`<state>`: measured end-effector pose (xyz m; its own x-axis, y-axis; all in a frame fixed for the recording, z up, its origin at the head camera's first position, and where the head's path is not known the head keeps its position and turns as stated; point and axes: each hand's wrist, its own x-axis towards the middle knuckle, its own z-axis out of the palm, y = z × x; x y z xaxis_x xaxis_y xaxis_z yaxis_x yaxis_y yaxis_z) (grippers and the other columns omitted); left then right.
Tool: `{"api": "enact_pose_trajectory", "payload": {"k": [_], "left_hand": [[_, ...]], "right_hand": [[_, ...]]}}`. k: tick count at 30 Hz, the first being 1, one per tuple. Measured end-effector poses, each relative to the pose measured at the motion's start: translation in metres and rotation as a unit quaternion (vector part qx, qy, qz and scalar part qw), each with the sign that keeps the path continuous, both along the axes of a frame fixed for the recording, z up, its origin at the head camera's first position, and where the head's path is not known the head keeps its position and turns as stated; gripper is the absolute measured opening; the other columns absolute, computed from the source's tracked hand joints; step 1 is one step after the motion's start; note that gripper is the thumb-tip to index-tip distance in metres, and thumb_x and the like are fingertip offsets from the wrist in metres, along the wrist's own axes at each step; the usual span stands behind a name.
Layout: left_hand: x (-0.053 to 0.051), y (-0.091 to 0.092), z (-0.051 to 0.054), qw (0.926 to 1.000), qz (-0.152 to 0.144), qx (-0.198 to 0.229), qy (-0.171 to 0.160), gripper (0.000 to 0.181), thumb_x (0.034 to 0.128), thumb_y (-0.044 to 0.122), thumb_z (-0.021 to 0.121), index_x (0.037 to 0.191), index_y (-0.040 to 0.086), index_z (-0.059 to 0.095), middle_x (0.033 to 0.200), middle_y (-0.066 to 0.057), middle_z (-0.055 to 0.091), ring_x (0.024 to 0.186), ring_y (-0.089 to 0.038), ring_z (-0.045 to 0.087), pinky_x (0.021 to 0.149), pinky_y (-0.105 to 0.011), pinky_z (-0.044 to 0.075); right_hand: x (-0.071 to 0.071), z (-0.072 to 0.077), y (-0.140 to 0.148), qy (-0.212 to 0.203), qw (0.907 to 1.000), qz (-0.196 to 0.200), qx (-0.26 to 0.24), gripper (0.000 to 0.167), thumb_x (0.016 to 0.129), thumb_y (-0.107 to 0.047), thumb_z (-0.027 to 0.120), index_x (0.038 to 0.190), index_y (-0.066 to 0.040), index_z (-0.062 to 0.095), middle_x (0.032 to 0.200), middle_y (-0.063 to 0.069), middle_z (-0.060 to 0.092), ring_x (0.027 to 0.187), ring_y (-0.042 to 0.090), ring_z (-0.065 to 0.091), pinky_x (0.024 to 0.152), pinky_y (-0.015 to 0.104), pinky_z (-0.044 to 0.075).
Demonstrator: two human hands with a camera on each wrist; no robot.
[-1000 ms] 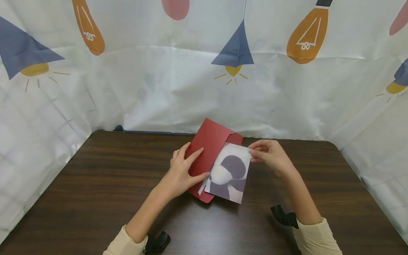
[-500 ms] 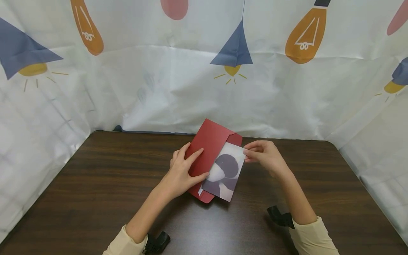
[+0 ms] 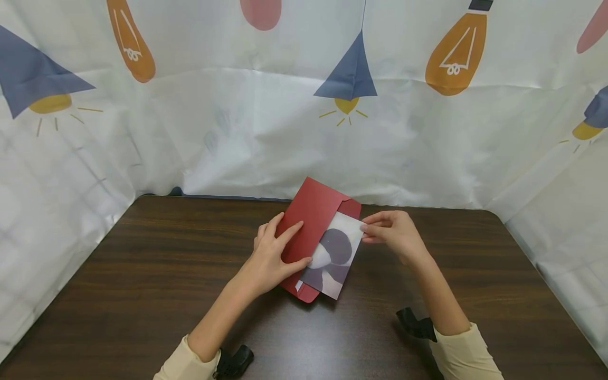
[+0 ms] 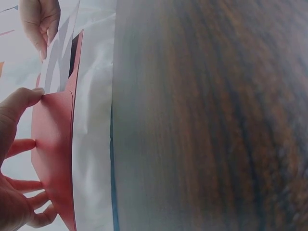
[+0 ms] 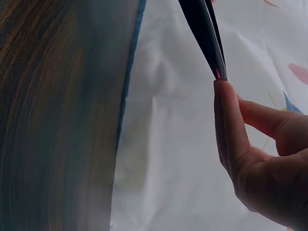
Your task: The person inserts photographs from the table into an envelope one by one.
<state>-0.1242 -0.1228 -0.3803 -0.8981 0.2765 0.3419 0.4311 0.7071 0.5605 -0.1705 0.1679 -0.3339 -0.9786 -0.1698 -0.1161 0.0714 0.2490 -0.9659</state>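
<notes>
A red envelope [image 3: 314, 203] lies slanted on the table, its opening facing right. Partly inside it is a photo card [image 3: 338, 245] with a grey-and-white picture; its left part is hidden in the envelope. My left hand [image 3: 273, 258] rests spread on the envelope, its thumb at the opening's edge beside the card. In the left wrist view, the fingertips touch the red face of the envelope [image 4: 53, 139]. My right hand [image 3: 396, 232] pinches the card's upper right corner between thumb and fingers. The right wrist view shows the card [image 5: 204, 33] nearly edge-on and dark.
The dark wood table [image 3: 180, 253] spreads around both hands. Behind it hangs a white curtain [image 3: 214, 142] printed with lamps and bulbs. Black wrist mounts [image 3: 235, 361] sit below both forearms.
My right hand has moved left with the card, so more of it is inside the envelope. The left hand and envelope have stayed in place.
</notes>
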Motion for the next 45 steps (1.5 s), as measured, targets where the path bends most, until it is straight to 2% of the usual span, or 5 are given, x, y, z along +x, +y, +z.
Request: {"api": "enact_pose_trajectory", "payload": {"k": [12,21,31,45], "left_hand": [[0.000,0.001,0.001,1.0000,-0.001,-0.004,0.005,0.071,0.0855,0.025,0.088,0.149,0.010,0.060,0.160,-0.028,0.037,0.137,-0.046,0.039,0.099,-0.063,0.049],[0.000,0.001,0.001,1.0000,-0.002,-0.003,0.002,0.070,0.0855,0.025,0.087,0.148,0.009,0.060,0.160,-0.028,0.037,0.138,-0.046,0.039,0.099,-0.065,0.049],[0.001,0.003,0.002,1.0000,0.000,-0.002,-0.005,0.072,0.0850,0.027,0.087,0.149,0.009,0.060,0.160,-0.028,0.036,0.138,-0.046,0.039,0.097,-0.063,0.051],[0.003,0.004,0.002,1.0000,0.000,-0.005,-0.003,0.075,0.0839,0.030,0.089,0.150,0.010,0.060,0.162,-0.028,0.035,0.140,-0.047,0.037,0.099,-0.063,0.050]], "right_hand": [[0.003,0.001,-0.004,0.006,0.9996,-0.026,-0.009,0.031,0.096,-0.002,0.075,0.117,0.019,0.067,0.090,0.008,0.075,0.073,0.015,0.077,0.074,0.029,0.063],[0.004,0.001,-0.009,0.008,0.9995,-0.028,-0.015,0.030,0.095,-0.002,0.077,0.116,0.017,0.069,0.092,0.012,0.078,0.070,0.013,0.076,0.074,0.031,0.064],[0.005,-0.002,-0.013,-0.002,0.9994,-0.022,-0.027,0.028,0.096,-0.001,0.075,0.116,0.017,0.069,0.092,0.013,0.078,0.075,0.018,0.078,0.074,0.031,0.064],[0.008,-0.004,-0.024,0.006,0.9990,-0.027,-0.034,0.027,0.096,0.001,0.073,0.116,0.018,0.068,0.094,0.017,0.078,0.071,0.014,0.076,0.076,0.034,0.064]]}}
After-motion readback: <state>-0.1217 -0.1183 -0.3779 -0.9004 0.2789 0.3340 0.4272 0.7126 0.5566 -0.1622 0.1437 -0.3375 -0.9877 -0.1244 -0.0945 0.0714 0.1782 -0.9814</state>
